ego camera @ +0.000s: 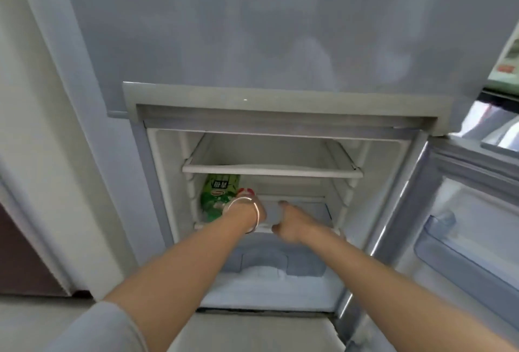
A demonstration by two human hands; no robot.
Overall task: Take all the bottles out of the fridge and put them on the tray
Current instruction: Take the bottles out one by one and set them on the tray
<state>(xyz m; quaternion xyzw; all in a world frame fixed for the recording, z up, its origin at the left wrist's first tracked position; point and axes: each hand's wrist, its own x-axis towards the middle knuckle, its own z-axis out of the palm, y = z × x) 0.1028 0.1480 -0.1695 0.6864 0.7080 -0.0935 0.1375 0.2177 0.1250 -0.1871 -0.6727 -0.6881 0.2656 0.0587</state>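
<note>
A green-labelled bottle (217, 197) stands at the left of the open fridge's lower shelf (332, 218). Just to its right a red and white object (247, 191), possibly another bottle, shows above my left wrist. My left hand (261, 211) reaches into that shelf next to the red and white object; a bracelet and the wrist hide its fingers. My right hand (292, 219) is also inside the shelf, close to the right of the left hand, with thumb and forefinger spread apart. A pale grey blur lies between them. No tray is in view.
The upper shelf (269, 169) of the fridge compartment holds nothing visible. A drawer (264, 264) sits below the lower shelf. The open fridge door (463, 239) with its door bin stands at the right. A pale wall runs along the left.
</note>
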